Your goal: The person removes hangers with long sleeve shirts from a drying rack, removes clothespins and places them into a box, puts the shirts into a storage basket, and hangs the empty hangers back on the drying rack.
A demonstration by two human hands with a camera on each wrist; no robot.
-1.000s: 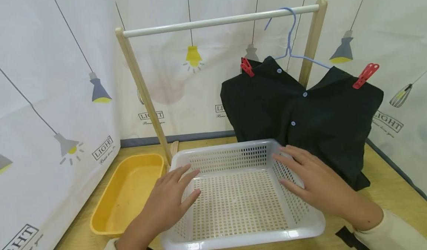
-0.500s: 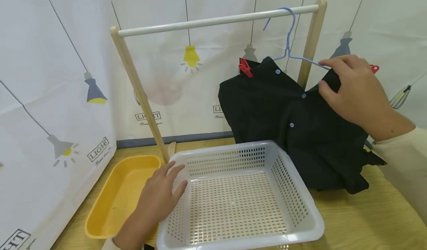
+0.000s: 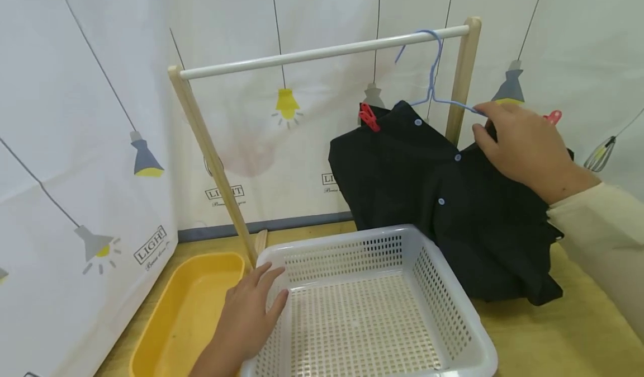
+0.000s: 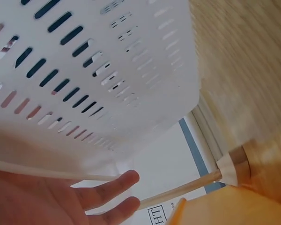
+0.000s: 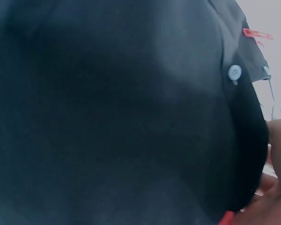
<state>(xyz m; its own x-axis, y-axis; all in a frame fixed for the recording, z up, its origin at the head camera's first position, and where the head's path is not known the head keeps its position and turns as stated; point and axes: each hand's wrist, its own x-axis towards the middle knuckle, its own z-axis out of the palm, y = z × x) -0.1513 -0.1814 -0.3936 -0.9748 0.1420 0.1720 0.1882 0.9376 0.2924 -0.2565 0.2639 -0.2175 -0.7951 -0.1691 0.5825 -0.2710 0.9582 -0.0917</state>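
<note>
We see a white fabric backdrop [image 3: 312,147] printed with hanging lamps, and before it a pale wood-grain table [image 3: 553,335]. A wooden rack with a white crossbar [image 3: 322,53] stands on it. From the bar's right part hangs a black cloth shirt [image 3: 402,175], its lower folds reaching the tabletop. In front of the rack we see a white rectangular perforated plastic basket [image 3: 443,287], with a yellow shallow plastic tray [image 3: 196,304] just left of it. A blue slim hanger [image 3: 431,90] hooks over the bar and carries the shirt.

Our right hand [image 3: 528,150] bends its fingers at the shirt's right collar, beside the hanger's arm; we cannot tell whether it pinches either. Our left hand [image 3: 246,312] lies loosely spread at the basket's left rim, gripping nothing.

A red plastic clip [image 3: 369,117] sits at the shirt's left shoulder; a second red clip [image 3: 552,117] is partly hidden behind our right hand. Small pale-blue round buttons [image 3: 457,158] dot the shirt's front.
</note>
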